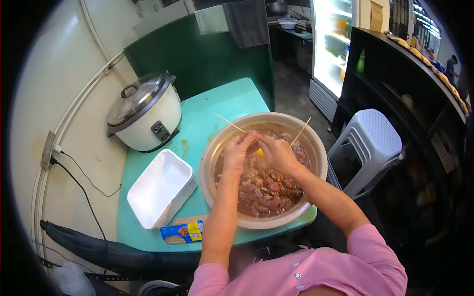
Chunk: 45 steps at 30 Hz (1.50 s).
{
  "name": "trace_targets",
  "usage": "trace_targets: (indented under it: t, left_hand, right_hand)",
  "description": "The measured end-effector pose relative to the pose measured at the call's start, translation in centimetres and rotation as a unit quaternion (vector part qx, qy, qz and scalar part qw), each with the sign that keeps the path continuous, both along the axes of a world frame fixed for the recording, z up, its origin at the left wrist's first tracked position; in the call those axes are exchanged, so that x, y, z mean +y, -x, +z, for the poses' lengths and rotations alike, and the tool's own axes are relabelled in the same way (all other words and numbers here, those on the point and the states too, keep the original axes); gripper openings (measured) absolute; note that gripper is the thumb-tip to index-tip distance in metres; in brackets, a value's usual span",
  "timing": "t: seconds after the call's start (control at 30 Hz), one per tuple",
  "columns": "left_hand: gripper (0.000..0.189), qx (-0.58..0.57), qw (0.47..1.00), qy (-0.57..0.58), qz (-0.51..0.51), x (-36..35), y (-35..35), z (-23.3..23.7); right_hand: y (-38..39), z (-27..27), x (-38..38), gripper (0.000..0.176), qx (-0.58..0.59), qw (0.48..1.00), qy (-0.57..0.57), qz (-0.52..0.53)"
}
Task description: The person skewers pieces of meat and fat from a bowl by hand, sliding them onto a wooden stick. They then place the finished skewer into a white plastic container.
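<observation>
Both of my hands meet over a wide round basin (210,197) filled with cut raw meat (269,195) in brownish liquid. My left hand (237,152) is closed, fingertips pinched on a small piece of meat (254,146). A thin bamboo skewer (228,122) slants from the upper left into the fingertips. My right hand (279,155) is closed beside the left, apparently pinching the same skewer; its fingertips are partly hidden. A second skewer (302,129) leans across the basin's right rim and passes behind my right hand. Something yellow (260,153) shows below the fingers.
An empty white tray (160,190) and a blue-labelled pack of skewers (182,232) lie left of the basin on the turquoise table (202,106). Behind them stands a large rice cooker (145,113). Stacked plastic stools (370,143) stand at right; a lit fridge (331,54) is farther back.
</observation>
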<state>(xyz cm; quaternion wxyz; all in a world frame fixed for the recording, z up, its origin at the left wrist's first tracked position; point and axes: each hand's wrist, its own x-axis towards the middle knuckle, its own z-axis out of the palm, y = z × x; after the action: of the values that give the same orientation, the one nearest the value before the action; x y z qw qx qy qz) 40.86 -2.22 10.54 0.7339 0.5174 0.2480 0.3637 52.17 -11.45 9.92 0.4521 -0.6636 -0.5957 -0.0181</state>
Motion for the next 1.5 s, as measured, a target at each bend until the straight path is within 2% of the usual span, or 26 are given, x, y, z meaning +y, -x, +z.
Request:
trace_targets:
  t: [0.17,0.23,0.27,0.3,0.37,0.4,0.47,0.5,0.57,0.6,0.67,0.7,0.77,0.9,0.97,1.0,1.07,1.1,1.17,1.2,1.27,1.4,1.47,1.5]
  left_hand:
    - [0.041,-0.006,1.0,0.003,-0.028,1.1,1.7,1.2]
    - [0.045,0.037,0.995,-0.01,0.097,3.3,2.5,-0.2]
    - [0.039,0.072,0.986,-0.034,0.148,4.2,2.8,-0.8]
    - [0.039,0.068,0.985,-0.032,0.153,5.2,3.3,-1.6]
    - [0.031,0.208,0.938,-0.179,0.212,6.5,4.2,-3.3]
    - [0.031,0.205,0.938,-0.175,0.218,6.6,4.2,-3.6]
    - [0.024,0.239,0.91,-0.254,0.224,6.6,4.3,-4.5]
    - [0.024,0.237,0.911,-0.245,0.232,5.8,4.4,-3.9]
    - [0.02,0.401,0.868,-0.26,0.137,3.6,4.4,-1.8]
    - [0.02,0.398,0.871,-0.251,0.142,3.5,4.1,-2.3]
    - [0.018,0.435,0.825,-0.353,0.071,3.6,3.3,-3.4]
    - [0.018,0.432,0.828,-0.349,0.073,3.5,2.7,-3.8]
    - [0.017,0.493,0.733,-0.458,0.1,3.4,1.7,-4.4]
    - [0.014,0.515,0.717,-0.456,0.116,4.9,1.3,-5.4]
    - [0.019,0.472,0.823,-0.311,0.062,5.6,2.4,-4.8]
    - [0.019,0.474,0.82,-0.316,0.06,5.6,2.9,-4.3]
    - [0.019,0.334,0.916,-0.215,0.058,5.5,3.8,-3.5]
    - [0.019,0.338,0.914,-0.219,0.052,5.6,3.8,-3.4]
    - [0.021,0.197,0.977,-0.079,0.021,5.7,3.9,-3.5]
    - [0.021,0.197,0.977,-0.079,0.019,5.7,4.0,-3.3]
    - [0.024,0.155,0.988,0.019,0.011,5.8,4.3,-2.7]
    - [0.028,0.115,0.992,0.053,0.013,6.2,4.4,-2.6]
    - [0.041,0.095,0.994,0.049,0.01,5.5,4.3,-1.9]
    - [0.041,0.094,0.994,0.049,0.011,5.4,4.3,-1.8]
  right_hand:
    - [-0.2,0.2,-0.1,0.015,0.032,0.999,-0.02,0.002]
    - [-0.4,1.0,-0.5,0.016,0.058,0.998,-0.028,-0.016]
    - [-0.3,1.2,-0.6,0.016,0.077,0.996,-0.035,-0.008]
    - [-0.2,1.7,-0.8,0.016,0.073,0.997,-0.035,-0.003]
    - [0.1,2.4,-1.3,0.017,0.086,0.996,-0.01,-0.018]
    - [0.1,2.4,-1.3,0.017,0.081,0.997,-0.007,-0.012]
    - [0.0,2.1,-1.0,0.015,0.081,0.996,-0.035,-0.008]
    - [0.1,2.3,-1.1,0.015,0.075,0.997,-0.028,0.0]
    - [0.3,2.8,-1.4,0.018,0.084,0.996,-0.014,-0.006]
    - [0.2,2.5,-1.3,0.018,0.078,0.997,-0.007,0.0]
    - [-0.1,2.0,-1.0,0.018,0.102,0.994,-0.037,0.023]
    - [-0.1,2.2,-1.0,0.018,0.097,0.994,-0.033,0.025]
    - [0.2,2.5,-1.3,0.018,0.107,0.993,-0.03,0.027]
    - [0.3,2.7,-1.4,0.017,0.09,0.996,-0.013,0.01]
    - [0.2,2.6,-1.4,0.017,0.091,0.995,-0.029,0.011]
    - [0.2,2.7,-1.4,0.017,0.095,0.995,-0.034,0.009]
    - [0.2,2.8,-1.5,0.017,0.109,0.994,-0.028,0.004]
    - [0.1,2.6,-1.4,0.017,0.115,0.993,-0.031,-0.001]
    - [-0.2,2.2,-1.3,0.017,0.108,0.993,-0.026,0.025]
    - [-0.3,2.1,-1.3,0.017,0.108,0.994,-0.026,0.023]
    - [-0.3,2.1,-1.2,0.017,0.101,0.995,-0.015,0.018]
    - [0.0,2.3,-1.3,0.017,0.095,0.995,-0.012,0.016]
    - [0.0,2.2,-1.3,0.017,0.101,0.995,-0.009,0.024]
    - [0.0,2.2,-1.2,0.017,0.099,0.995,-0.008,0.025]
